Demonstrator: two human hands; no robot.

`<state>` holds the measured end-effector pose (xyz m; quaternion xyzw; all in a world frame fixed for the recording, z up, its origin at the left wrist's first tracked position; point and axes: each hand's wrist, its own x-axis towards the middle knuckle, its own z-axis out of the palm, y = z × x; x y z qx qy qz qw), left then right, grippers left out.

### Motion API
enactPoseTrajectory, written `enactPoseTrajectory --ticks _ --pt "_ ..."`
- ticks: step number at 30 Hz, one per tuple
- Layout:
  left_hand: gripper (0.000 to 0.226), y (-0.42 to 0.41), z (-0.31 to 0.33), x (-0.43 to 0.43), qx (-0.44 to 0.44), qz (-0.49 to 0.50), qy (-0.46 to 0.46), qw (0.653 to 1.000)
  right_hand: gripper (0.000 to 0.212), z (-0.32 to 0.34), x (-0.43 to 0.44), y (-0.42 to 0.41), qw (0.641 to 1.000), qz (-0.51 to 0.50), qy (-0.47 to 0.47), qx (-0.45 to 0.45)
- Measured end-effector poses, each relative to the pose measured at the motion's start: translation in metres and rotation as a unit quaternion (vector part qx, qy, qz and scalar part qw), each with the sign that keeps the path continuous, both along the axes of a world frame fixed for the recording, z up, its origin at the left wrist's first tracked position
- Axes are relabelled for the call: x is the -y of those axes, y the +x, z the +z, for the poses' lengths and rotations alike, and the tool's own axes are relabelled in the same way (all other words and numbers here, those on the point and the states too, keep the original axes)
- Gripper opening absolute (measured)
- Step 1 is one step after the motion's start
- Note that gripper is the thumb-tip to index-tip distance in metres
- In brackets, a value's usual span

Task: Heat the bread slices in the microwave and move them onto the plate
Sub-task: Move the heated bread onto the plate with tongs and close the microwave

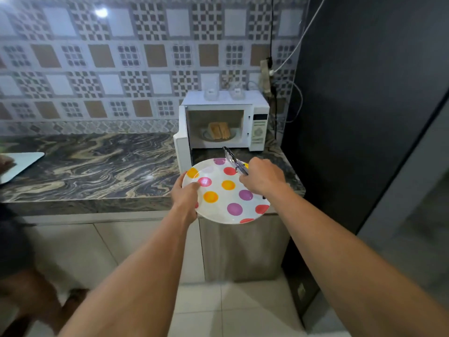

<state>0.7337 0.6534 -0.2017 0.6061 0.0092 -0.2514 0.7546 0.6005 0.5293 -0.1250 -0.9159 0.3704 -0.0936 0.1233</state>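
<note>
A white microwave [260,110] stands at the right end of the counter with its door [181,152] swung open to the left. Inside it, two bread slices [218,130] rest on the glass turntable. My left hand [185,195] grips the left rim of a white plate [224,198] with orange, pink and purple dots, held over the counter's front edge just below the microwave. My right hand [263,178] hovers above the plate, closed around metal tongs [233,160] whose tips point at the microwave opening.
The marbled counter [97,166] runs left, with a pale cutting board [19,166] at its far left edge. Two clear containers sit on the microwave top. Cables hang down the wall beside a dark tall panel [364,117] on the right. A person's legs show at lower left.
</note>
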Motion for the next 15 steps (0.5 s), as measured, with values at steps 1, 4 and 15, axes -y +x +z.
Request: enactPoseTrajectory --ticks 1,4,15 --pt "0.051 -0.002 0.000 0.012 0.000 0.003 -0.001 1.000 0.020 0.000 0.011 -0.004 1.000 -0.001 0.003 -0.001" --pt "0.051 -0.008 0.004 0.047 -0.007 0.017 -0.004 1.000 0.018 0.003 0.046 -0.011 1.000 -0.002 0.008 -0.003" --pt "0.055 0.017 -0.005 0.142 -0.011 0.081 0.001 0.997 0.020 -0.006 0.147 0.016 0.999 0.021 0.022 -0.021"
